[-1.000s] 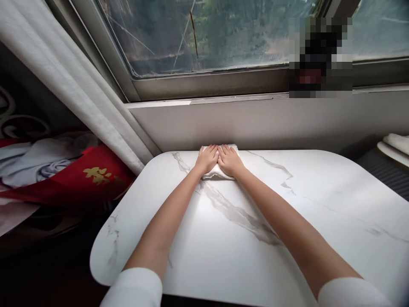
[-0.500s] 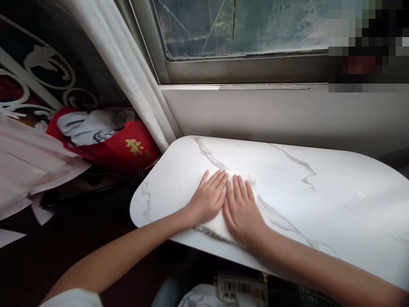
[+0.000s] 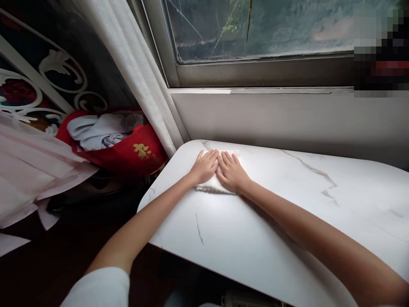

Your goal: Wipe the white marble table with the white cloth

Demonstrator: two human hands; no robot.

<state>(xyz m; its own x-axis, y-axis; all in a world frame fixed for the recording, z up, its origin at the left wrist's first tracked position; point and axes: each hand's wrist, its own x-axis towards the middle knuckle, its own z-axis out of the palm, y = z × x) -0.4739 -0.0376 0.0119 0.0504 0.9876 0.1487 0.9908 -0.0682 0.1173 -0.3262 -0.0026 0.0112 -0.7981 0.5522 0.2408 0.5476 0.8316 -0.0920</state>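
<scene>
Both palms press flat on a folded white cloth (image 3: 214,186) that lies on the white marbled tabletop (image 3: 281,238), toward its far edge. My left hand (image 3: 205,167) covers the cloth's left part, fingers stretched forward. Beside it, my right hand (image 3: 232,171) rests on the right part with its fingers extended. The two hands touch or nearly touch at the index fingers. Much of the cloth is hidden under them; its near edge and a far right corner show.
A window (image 3: 271,30) and grey wall (image 3: 287,117) stand behind the table. To the left are a pale curtain (image 3: 134,64), a red bag (image 3: 128,155) with light clothes (image 3: 99,128) and pink fabric (image 3: 38,166). A blurred patch fills the upper right.
Both hands and the cloth have slid forward over the tabletop, toward the wall. The view has shifted slightly, and more of the table's near part shows.
</scene>
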